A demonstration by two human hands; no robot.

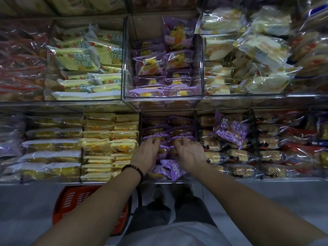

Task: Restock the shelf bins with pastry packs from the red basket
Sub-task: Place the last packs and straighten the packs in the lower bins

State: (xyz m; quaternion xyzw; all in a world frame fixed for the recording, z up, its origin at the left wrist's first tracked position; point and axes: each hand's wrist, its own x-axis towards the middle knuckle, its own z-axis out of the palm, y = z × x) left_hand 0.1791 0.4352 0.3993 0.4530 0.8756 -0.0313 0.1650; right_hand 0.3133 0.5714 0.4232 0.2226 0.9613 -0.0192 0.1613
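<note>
You are facing a shelf (106, 105) that is carrying two tiers of clear bins, each packed with wrapped pastries. In the upper tier, a bin of green-yellow packs (88, 68) is sitting on the left, a half-filled bin of purple packs (163, 68) in the middle, and a heap of pale yellow packs (248, 55) is spilling high on the right. In the lower tier, yellow packs (106, 144) are lying in neat rows to the left, and brown pastries in clear wrap (236, 157) are filling the bins to the right, with one loose purple pack (230, 128) lying tilted on top of them.

The red basket (71, 203) is sitting on the floor at your lower left, partly hidden behind your left forearm — what is inside it cannot be told.

Both of your arms are reaching into the lower middle bin (166, 180), which is holding purple pastry packs (170, 167). Your left hand (147, 153), with a dark bead bracelet (134, 170) at the wrist, is lying palm down with fingers loosely spread, its fingertips touching the packs. Your right hand (190, 153) is just beside it, fingers also apart and curled slightly, pressing on the same row — neither hand is clamped around a pack.
</note>
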